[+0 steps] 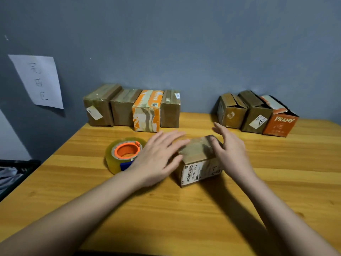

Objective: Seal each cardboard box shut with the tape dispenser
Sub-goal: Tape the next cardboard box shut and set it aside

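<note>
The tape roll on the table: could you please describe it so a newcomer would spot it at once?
On the wooden table, just left of the left hand, lies the tape roll flat on its side. It is the only round thing there, clear yellowish with an orange core; everything else is boxes.

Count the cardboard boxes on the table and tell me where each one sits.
8. Four stand in a row by the wall at left, three in a row at right, and one lies between the hands. Others may be out of view.

A gap of bare wooden table point(198, 121) opens between the row of four boxes point(132, 108) and the three boxes point(256, 115) against the wall. The tape roll point(123, 154) sits just left of the small box point(199, 159), crowding that side. The table's near half lies open.
</note>
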